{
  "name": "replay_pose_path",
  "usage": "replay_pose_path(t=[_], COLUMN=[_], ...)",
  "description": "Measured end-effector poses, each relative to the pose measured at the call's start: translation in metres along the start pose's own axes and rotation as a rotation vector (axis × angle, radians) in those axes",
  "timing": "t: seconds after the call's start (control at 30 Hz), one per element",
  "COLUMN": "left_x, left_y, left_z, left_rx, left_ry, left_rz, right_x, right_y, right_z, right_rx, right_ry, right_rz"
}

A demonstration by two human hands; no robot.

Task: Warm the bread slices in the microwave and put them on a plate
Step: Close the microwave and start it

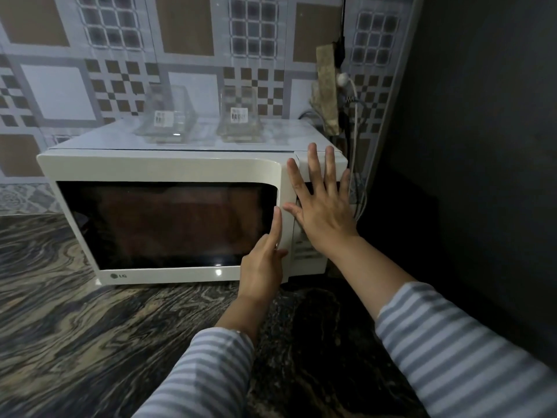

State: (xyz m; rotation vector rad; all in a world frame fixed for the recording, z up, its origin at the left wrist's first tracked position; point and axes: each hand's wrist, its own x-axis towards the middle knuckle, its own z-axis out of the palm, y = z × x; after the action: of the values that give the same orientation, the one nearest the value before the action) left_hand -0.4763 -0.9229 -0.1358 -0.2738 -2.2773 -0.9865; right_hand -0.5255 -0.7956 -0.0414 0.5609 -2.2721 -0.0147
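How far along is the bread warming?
Nothing looks done: no bread or plate is in view, and what sits behind the microwave's dark window can't be made out. In hand: the left hand grips the door edge while the right hand lies flat over the control panel. Warming and plating seem left.

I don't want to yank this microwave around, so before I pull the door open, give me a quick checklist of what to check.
1. Left hand on the door handle: ok, index finger lies along it, thumb at its edge.
2. Right hand bracing the microwave: ok, flat and spread over the control panel.
3. Glass containers on top, clear of the front edge: ok.
4. Counter clear where the door swings: ok.
5. Bread inside: cannot tell, window is dark.
6. Plate ready: not ok, none in view.
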Motion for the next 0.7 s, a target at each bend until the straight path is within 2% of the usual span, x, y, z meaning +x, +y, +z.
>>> replay_pose_path(t=[0.17, 0.37, 0.57, 0.7], left_x=[-0.001, 0.012, 0.011, -0.012], left_y=[0.001, 0.004, 0.002, 0.001], left_z=[0.001, 0.002, -0.003, -0.005], left_rx=[0.010, 0.060, 0.013, -0.040], left_ry=[0.023, -0.012, -0.097, -0.169], left_rz=[0.039, -0.033, -0.006, 0.030], right_x=[-0.001, 0.004, 0.001, -0.033], right_y=[-0.001, -0.008, -0.006, -0.010], right_z=[-0.002, -0.005, -0.008, -0.005], right_rx=[-0.027, -0.041, -0.006, 0.085], right_ry=[-0.041, -0.128, -0.104, -0.071], right_rz=[0.012, 0.098, 0.067, 0.057])
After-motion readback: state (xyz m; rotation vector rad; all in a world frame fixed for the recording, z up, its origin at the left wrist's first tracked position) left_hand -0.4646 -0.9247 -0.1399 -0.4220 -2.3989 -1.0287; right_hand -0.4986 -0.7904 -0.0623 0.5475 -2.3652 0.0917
